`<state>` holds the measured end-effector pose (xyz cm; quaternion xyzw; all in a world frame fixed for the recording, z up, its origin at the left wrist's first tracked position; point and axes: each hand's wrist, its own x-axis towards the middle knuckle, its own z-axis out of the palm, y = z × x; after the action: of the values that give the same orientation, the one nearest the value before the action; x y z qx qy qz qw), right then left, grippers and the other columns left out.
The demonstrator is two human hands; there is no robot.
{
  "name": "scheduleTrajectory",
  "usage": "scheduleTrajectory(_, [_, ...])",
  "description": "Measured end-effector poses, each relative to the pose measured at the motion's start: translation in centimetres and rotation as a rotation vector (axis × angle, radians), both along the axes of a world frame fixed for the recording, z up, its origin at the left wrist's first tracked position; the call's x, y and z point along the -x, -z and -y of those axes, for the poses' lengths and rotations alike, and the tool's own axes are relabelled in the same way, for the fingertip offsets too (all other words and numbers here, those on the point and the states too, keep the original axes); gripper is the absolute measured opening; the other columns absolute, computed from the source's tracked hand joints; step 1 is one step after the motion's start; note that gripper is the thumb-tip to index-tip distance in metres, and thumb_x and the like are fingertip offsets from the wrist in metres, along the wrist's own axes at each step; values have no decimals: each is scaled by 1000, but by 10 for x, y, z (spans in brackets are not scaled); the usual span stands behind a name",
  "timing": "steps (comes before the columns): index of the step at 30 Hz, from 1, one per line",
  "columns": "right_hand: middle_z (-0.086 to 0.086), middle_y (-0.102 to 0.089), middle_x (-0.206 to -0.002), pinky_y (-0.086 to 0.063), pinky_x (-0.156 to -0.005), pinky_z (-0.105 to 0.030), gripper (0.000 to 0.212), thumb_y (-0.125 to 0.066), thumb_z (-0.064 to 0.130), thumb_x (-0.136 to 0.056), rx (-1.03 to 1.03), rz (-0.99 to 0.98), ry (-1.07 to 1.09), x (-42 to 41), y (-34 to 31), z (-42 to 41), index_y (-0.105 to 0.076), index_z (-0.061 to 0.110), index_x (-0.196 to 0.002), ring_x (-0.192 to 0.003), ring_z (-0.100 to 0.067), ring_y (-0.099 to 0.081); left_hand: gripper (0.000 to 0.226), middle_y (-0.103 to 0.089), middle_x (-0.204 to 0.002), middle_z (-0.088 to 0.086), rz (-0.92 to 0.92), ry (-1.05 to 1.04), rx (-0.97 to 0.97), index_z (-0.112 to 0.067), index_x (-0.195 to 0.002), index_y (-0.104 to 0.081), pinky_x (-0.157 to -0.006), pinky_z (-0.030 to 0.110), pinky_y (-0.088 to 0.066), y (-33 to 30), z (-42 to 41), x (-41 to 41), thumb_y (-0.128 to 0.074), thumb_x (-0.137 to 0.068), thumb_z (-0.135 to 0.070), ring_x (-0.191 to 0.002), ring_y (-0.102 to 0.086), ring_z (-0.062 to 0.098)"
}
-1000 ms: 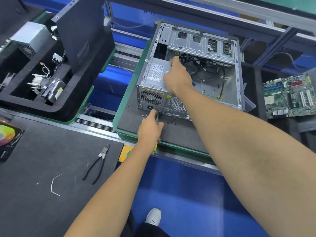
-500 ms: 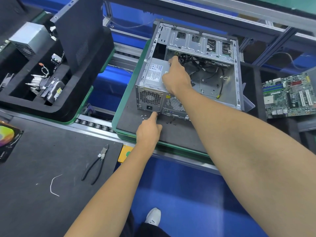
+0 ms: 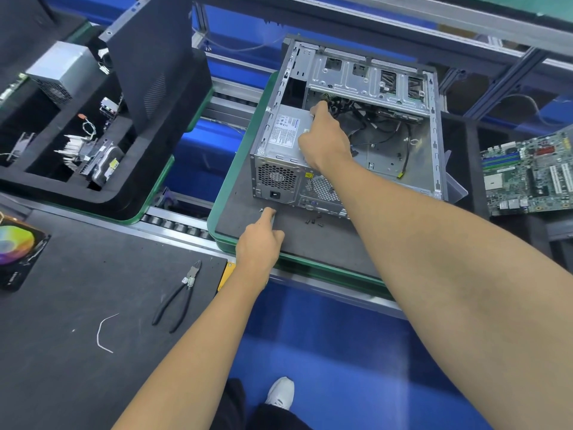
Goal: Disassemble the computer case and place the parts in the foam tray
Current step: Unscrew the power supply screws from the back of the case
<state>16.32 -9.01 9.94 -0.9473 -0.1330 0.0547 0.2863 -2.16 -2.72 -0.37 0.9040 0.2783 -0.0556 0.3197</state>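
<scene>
The open metal computer case (image 3: 372,72) lies on its side on a grey mat (image 3: 310,243). The silver power supply (image 3: 282,135) sits in the case's near left corner. My right hand (image 3: 325,144) reaches into the case and grips the power supply's top far edge. My left hand (image 3: 259,243) hovers over the mat just in front of the case's rear panel, with its fingers curled round what looks like a thin screwdriver. Its tip is by a small silver screw (image 3: 261,209). Several dark screws (image 3: 313,220) lie on the mat nearby.
A black foam tray (image 3: 93,197) at the left holds a heatsink, a drive and another power supply, with a black side panel standing in it. Pliers (image 3: 179,293) and a white wire scrap lie on the near black mat. A motherboard (image 3: 527,175) lies at the right.
My left hand has drawn back a little from the power supply's rear face, down to the mat. My right hand keeps its grip on the power supply.
</scene>
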Motion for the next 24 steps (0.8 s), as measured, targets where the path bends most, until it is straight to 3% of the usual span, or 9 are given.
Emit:
scheduleTrajectory(6, [-6,-61,-116,-44,-71,-37,46,-47,8,-84,3,0,-2,0,0,0,-41,16,-129,-89,-31,-59,52,-65,-85,9,-14,-8,43,-30,-144,-40,-67,44,-59,-7,0,3,-42,-94,-17,-71,-66,32])
scheduleTrajectory(15, [-7,-60,-123,-41,-73,-38,47,-45,7,-82,8,4,-3,-2,1,0,-41,14,-129,-92,-31,-55,50,-69,-102,11,19,-19,117,-33,-146,-38,-76,49,-59,-17,-5,6,-39,-97,-23,-81,-69,37])
scheduleTrajectory(20, [-7,-60,-121,-41,-71,-37,48,-46,6,-83,7,1,-5,-3,2,-1,-41,14,-130,-91,-32,-56,27,-64,-93,17,50,-107,184,-19,-124,-33,-70,53,-59,-28,-10,13,-41,-98,-19,-72,-66,40])
scheduleTrajectory(24, [-7,-59,-119,-40,-70,-37,48,-46,5,-83,3,9,-7,-3,3,-1,-41,14,-130,-89,-31,-56,5,-59,-81,12,204,-16,63,-16,-106,-33,-59,43,-44,-46,-13,18,-37,-104,-17,-70,-57,38])
